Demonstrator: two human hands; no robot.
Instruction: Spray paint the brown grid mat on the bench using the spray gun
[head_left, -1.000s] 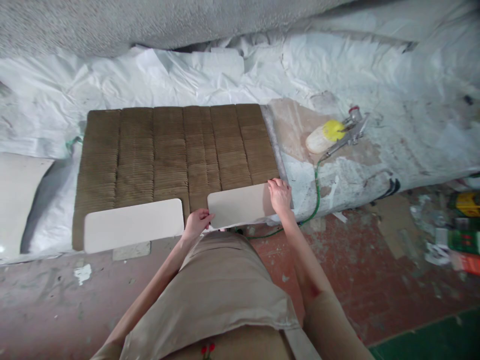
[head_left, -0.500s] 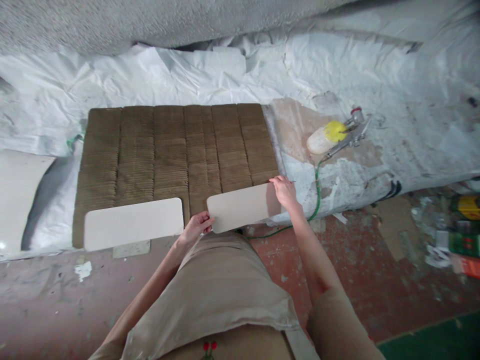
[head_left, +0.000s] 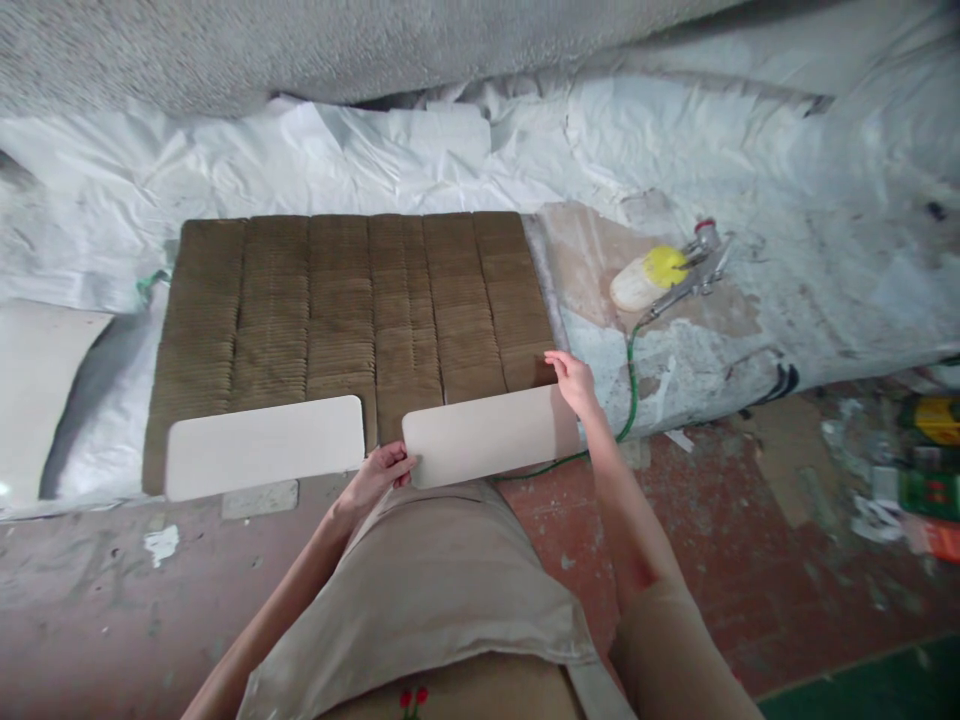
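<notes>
My left hand (head_left: 381,472) pinches the left end of a pale rounded-corner panel (head_left: 487,437), held low in front of my apron. At that panel's right end, my right hand (head_left: 571,378) has its fingers stretched past the upper edge, over the brown cloth; whether its palm touches the panel is hard to tell. A second pale panel (head_left: 266,447) of similar shape lies on the near left part of the brown ribbed, quilted cloth piece (head_left: 341,310). A shadow crosses the right end of the first panel.
To the right lies a spray gun (head_left: 701,262) with a white-and-yellow cup and a green hose (head_left: 632,385). White plastic sheeting (head_left: 300,150) covers the worktop. A pale sheet (head_left: 45,390) lies at left. Scraps and coloured packages (head_left: 930,490) are on the red floor at right.
The panel in my left hand has come slightly nearer to my body and to the left. My right hand's fingers have come off its upper edge.
</notes>
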